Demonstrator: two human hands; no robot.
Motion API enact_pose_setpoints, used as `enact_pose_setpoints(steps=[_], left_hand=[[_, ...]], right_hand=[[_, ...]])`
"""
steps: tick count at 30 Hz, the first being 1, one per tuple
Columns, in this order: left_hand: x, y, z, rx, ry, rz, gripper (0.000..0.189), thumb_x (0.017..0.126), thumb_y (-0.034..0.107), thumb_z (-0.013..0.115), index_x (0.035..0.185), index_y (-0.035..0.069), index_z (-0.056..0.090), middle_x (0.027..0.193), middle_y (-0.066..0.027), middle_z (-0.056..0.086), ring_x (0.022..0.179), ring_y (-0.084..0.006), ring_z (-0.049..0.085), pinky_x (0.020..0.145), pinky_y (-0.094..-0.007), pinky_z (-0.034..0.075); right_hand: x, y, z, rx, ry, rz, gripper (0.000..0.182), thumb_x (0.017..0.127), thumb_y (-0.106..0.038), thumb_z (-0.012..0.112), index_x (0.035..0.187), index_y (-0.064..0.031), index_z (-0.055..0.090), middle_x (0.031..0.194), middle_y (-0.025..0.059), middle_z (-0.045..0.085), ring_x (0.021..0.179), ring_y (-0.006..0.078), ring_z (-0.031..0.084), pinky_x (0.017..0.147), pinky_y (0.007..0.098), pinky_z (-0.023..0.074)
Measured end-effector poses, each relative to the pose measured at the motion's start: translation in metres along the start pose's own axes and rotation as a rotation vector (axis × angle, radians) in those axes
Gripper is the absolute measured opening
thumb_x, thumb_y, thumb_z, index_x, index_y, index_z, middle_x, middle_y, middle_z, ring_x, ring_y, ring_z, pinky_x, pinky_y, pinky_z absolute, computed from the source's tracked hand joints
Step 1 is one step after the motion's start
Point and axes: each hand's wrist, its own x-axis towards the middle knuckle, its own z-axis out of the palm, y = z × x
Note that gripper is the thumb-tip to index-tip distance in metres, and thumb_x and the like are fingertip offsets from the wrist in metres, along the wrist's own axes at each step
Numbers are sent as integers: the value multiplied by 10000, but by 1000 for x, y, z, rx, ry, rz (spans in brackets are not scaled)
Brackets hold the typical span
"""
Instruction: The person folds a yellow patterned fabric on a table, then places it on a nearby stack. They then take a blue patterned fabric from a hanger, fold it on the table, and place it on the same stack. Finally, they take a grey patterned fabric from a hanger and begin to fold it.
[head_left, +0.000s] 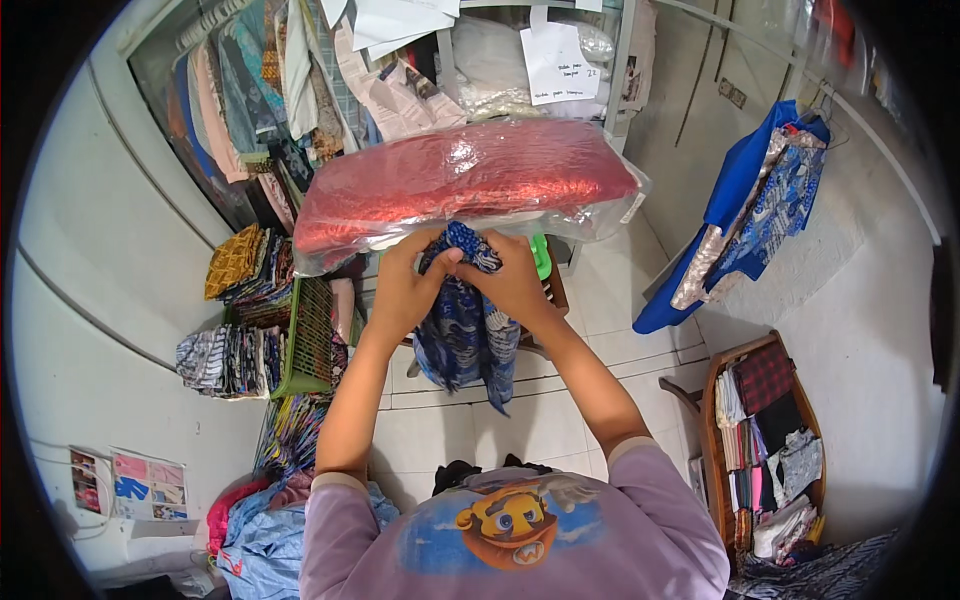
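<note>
A blue patterned cloth (469, 330) hangs in loose folds from both my hands, its top gathered into a bunch. My left hand (411, 279) grips the bunch from the left side, thumb across the front. From the right, my right hand (510, 281) holds the same bunch, and the two thumbs nearly meet. Just beyond my fingers lies a large clear plastic bag (465, 180) packed with shiny red fabric. The surface under the bag is mostly hidden. Part of a bright green plastic item (541, 256) shows behind my right hand.
Left stands a green plastic basket (304, 337) beside stacked folded fabrics (232, 360). Blue garments (757, 217) hang at the right wall. Lower right is a wooden rack (709, 450) of folded cloth. A glass-fronted cabinet (444, 67) stands behind the bag; a blue bundle (262, 532) lies lower left.
</note>
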Motion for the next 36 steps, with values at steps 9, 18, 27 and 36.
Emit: enact_pose_setpoints(steps=[9, 18, 27, 36], left_hand=[[15, 3, -6, 126, 192, 192, 226, 814, 134, 636, 957, -36, 603, 860, -169, 637, 797, -289, 626, 729, -329, 462], [42, 26, -55, -116, 367, 130, 268, 880, 143, 607, 1079, -33, 573, 993, -57, 609, 914, -115, 545, 846, -247, 416], [55, 21, -128, -80, 610, 229, 311, 896, 147, 593, 1131, -50, 538, 981, -40, 595, 881, -87, 537, 798, -218, 422], [39, -88, -206, 248, 670, 14, 310, 919, 209, 558, 1108, -36, 557, 972, -32, 591, 895, -87, 528, 820, -215, 406]], right_hand=[[-68, 48, -20, 201, -482, 261, 517, 589, -389, 821, 967, -77, 659, 976, 113, 611, 991, 236, 524, 880, 318, 357], [-270, 129, 32, -235, -649, 501, 534, 673, -447, 697, 1085, -123, 595, 1036, 92, 616, 1070, 246, 531, 999, 551, 167], [-365, 207, 50, -109, -331, 688, 329, 736, -303, 706, 980, -103, 612, 872, 63, 648, 782, 207, 631, 732, 350, 479], [-250, 245, -120, -58, 190, 508, 201, 868, -224, 593, 860, -23, 588, 833, 88, 610, 771, 170, 556, 738, 306, 454]])
